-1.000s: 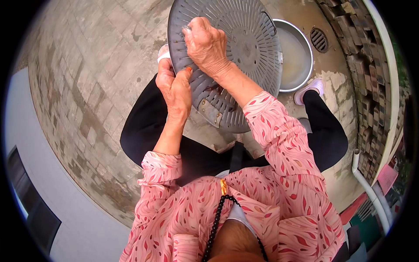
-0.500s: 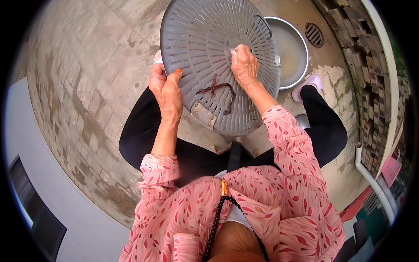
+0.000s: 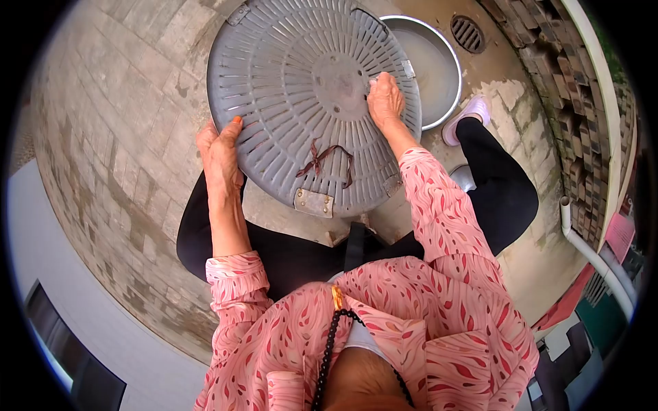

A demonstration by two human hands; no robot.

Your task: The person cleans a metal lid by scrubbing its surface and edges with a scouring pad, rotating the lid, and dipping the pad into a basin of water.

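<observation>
A round grey metal steamer rack (image 3: 295, 89) with rows of radiating slots is propped tilted in front of me, over my lap. My left hand (image 3: 221, 154) grips its left rim, thumb on top and fingers hidden underneath. My right hand (image 3: 386, 101) is closed and pressed to the slotted face, right of the rack's centre. A small greyish bit shows at its fingertips, too little to name. A dark red-brown strip (image 3: 322, 162) is tied through the slots near the lower edge. Below it is a riveted metal patch (image 3: 314, 203).
A round metal basin (image 3: 439, 75) of cloudy water stands behind the rack on the right, with a floor drain (image 3: 468, 34) beyond. Stacked bricks (image 3: 548, 103) and a white pipe (image 3: 596, 260) line the right side. Stone paving (image 3: 137, 103) spreads left, near a grey wall.
The rack's centre has come lower, nearer to me, and my left hand has moved with its rim. My right hand has slid from the centre to the right part of the face.
</observation>
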